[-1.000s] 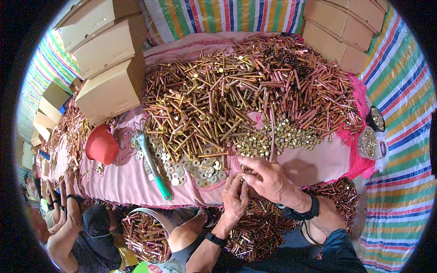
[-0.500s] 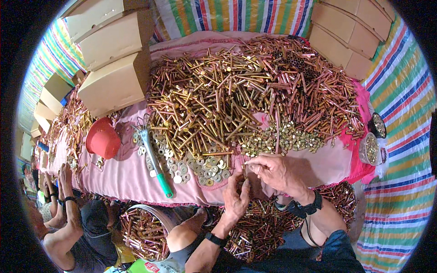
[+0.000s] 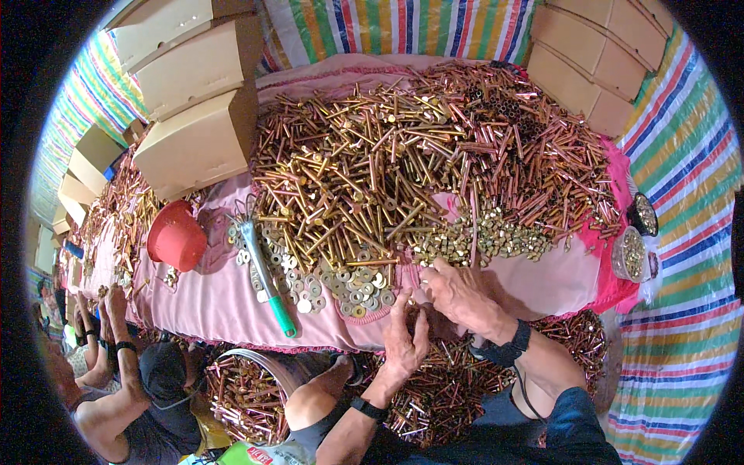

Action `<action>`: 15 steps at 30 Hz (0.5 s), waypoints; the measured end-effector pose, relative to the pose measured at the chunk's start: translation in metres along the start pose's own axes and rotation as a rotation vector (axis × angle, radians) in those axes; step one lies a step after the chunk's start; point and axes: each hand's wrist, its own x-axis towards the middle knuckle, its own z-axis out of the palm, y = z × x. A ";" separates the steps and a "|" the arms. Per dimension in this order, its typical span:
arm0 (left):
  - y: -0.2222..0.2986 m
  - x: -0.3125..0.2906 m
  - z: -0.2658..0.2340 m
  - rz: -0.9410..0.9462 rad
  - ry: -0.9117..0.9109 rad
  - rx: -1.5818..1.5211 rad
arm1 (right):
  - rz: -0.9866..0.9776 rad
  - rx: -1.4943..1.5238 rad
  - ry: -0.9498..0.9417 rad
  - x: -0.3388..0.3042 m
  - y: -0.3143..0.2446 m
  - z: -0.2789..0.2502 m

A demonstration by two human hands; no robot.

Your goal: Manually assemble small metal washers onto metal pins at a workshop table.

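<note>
In front of the table's near edge my left hand (image 3: 404, 338) has its thumb and index finger curled upward. My right hand (image 3: 463, 297) leans in from the right with bent fingers, its fingertips close beside those of the left. Both hands are closed, and whatever small piece sits between their fingertips is too hidden to name. Just beyond them lie a heap of small brass-coloured nuts (image 3: 496, 237) and a scatter of flat round washers (image 3: 358, 291). Behind spreads a large pile of copper and gold-coloured bolts (image 3: 364, 167).
A green-handled metal tool (image 3: 267, 275) lies left of the washers, near a red plastic bowl (image 3: 177, 236). Cardboard boxes (image 3: 194, 143) are stacked at both back corners. Clear tubs (image 3: 629, 254) stand right. Below is a bolt-filled bucket (image 3: 246, 391); another person's arms (image 3: 124, 372) are at left.
My right hand has lowered slightly and its fingertips have come in against my left hand's. The left fingers have lifted a little. At far left, the other person's hands have shifted.
</note>
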 end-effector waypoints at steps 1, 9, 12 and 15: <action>0.003 0.001 0.001 -0.001 0.005 0.011 | 0.048 -0.029 -0.011 0.002 -0.005 -0.008; -0.001 0.001 0.000 0.045 -0.021 0.035 | 0.372 0.719 0.013 0.002 -0.019 -0.033; 0.000 0.001 0.003 0.022 -0.049 0.057 | 0.263 0.757 0.021 -0.007 -0.025 -0.042; 0.005 0.002 0.005 0.032 -0.065 0.065 | 0.194 0.733 0.020 -0.012 -0.034 -0.040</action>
